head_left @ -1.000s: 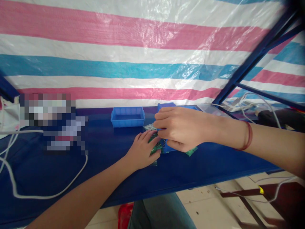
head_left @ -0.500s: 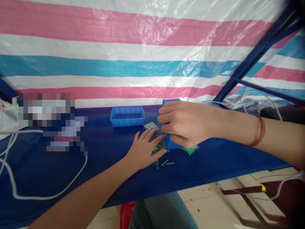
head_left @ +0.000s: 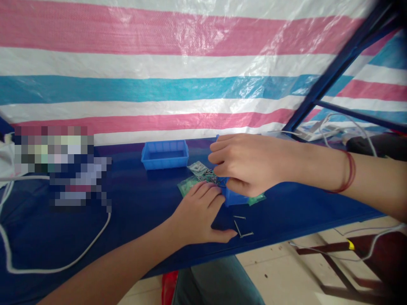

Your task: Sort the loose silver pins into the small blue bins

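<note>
My left hand lies low over the blue tabletop, thumb spread from the fingers, beside a few loose screws. Just beyond its fingertips is a pile of screws, next to a small clear plastic bag and a green-tinted bag. My right hand is closed, fingers curled, in front of a blue plastic bin that it largely covers. What its fingers grip, if anything, is hidden. Another green bag shows partly beneath that bin.
A second blue bin stands behind and left of the screws. White cables run across the left of the table, near a blurred-out area. A blue metal frame and striped sheet enclose the back.
My left hand has moved toward the table's front edge, off the pile, uncovering screws and the green-tinted bag. The loose screws lie farther right. My right hand has hardly moved.
</note>
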`<action>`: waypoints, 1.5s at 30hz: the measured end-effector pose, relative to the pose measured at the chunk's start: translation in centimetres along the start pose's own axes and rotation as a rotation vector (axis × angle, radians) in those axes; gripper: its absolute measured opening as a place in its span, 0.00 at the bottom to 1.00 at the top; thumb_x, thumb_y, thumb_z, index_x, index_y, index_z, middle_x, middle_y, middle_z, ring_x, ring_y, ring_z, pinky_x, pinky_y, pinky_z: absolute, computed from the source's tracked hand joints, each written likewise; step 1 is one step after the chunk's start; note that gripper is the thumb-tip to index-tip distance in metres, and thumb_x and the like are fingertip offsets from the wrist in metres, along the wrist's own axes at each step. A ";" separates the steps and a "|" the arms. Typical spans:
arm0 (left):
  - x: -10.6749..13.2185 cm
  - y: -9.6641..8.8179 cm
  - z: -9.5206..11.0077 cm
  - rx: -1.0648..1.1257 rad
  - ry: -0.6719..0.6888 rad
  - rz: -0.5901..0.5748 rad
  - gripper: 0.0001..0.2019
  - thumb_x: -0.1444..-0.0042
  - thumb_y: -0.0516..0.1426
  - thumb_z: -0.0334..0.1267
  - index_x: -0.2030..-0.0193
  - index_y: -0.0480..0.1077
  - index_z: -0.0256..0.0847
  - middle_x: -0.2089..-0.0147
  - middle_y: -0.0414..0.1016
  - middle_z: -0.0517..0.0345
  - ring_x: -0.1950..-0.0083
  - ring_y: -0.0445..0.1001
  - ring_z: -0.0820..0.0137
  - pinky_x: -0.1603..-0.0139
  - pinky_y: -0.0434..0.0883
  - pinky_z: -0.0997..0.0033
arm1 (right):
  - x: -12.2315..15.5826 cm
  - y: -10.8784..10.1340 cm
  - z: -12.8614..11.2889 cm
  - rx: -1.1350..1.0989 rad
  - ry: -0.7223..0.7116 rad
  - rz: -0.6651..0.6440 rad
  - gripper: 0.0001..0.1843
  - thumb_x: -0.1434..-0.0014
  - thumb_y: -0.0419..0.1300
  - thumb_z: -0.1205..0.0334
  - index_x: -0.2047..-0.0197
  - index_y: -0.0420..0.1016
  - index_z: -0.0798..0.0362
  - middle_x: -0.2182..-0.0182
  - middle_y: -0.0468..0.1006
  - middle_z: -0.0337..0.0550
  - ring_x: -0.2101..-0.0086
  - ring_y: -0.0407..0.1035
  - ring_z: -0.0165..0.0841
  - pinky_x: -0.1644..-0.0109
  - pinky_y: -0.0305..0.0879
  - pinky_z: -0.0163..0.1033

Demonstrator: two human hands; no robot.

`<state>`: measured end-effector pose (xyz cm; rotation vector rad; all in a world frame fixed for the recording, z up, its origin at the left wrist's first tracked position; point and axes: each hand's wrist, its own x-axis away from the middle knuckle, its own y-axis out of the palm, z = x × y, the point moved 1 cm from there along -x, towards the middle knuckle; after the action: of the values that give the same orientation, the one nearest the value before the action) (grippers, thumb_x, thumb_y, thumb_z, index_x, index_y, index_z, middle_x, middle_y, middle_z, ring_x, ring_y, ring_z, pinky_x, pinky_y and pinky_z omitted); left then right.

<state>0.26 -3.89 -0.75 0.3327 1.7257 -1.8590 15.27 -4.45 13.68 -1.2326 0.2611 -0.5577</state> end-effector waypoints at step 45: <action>-1.1 1.6 1.0 -0.033 -0.101 -0.232 0.24 0.42 0.53 0.53 0.41 0.67 0.49 0.34 0.60 0.51 0.31 0.47 0.43 0.35 0.46 0.35 | 7.1 4.0 11.6 -0.769 0.669 0.311 0.08 0.43 0.57 0.58 0.65 0.70 0.55 0.74 0.70 0.38 0.73 0.61 0.29 0.71 0.56 0.36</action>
<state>2.23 -4.58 -1.30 0.0247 1.7855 -1.9698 27.85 2.13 14.41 -1.6590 1.3036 -0.6028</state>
